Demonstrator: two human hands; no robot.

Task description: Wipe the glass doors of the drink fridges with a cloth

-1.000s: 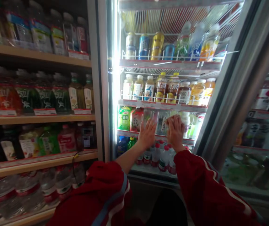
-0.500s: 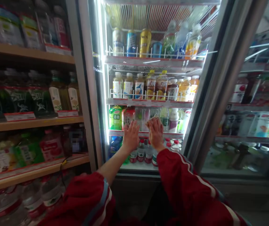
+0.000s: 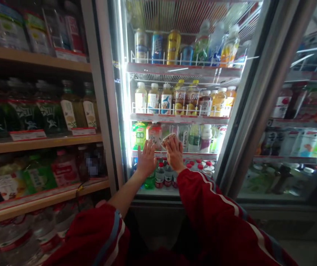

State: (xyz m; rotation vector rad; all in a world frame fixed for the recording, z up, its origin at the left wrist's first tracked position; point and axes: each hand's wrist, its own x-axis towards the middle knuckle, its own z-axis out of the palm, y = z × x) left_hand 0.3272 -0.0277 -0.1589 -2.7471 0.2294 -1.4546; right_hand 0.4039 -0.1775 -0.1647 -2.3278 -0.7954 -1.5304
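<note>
My right hand (image 3: 175, 153) presses a light, crumpled cloth (image 3: 169, 139) against the glass door (image 3: 158, 192) of a lit drinks cooler. Its fingers lie over the cloth. To its left my left hand (image 3: 146, 159) rests with fingers spread, apparently on the same glass, and holds nothing. Behind the hands, inside the cooler, stand a green bottle (image 3: 139, 136) and a red-labelled bottle (image 3: 154, 133), partly covered by my left fingers. Small red-capped bottles (image 3: 159, 175) show below, between my wrists.
Cooler shelves (image 3: 180, 119) hold several bottles and cans. A metal door frame (image 3: 260, 96) runs up the right, with another glass cooler door (image 3: 288, 181) beyond. Wooden shelves (image 3: 44, 142) of bottles stand close on the left, a dark cable (image 3: 77, 197) hanging there.
My right hand and the cloth have slid left across the glass, closer to my left hand. My left hand has shifted slightly left and down, and the view has moved a little.
</note>
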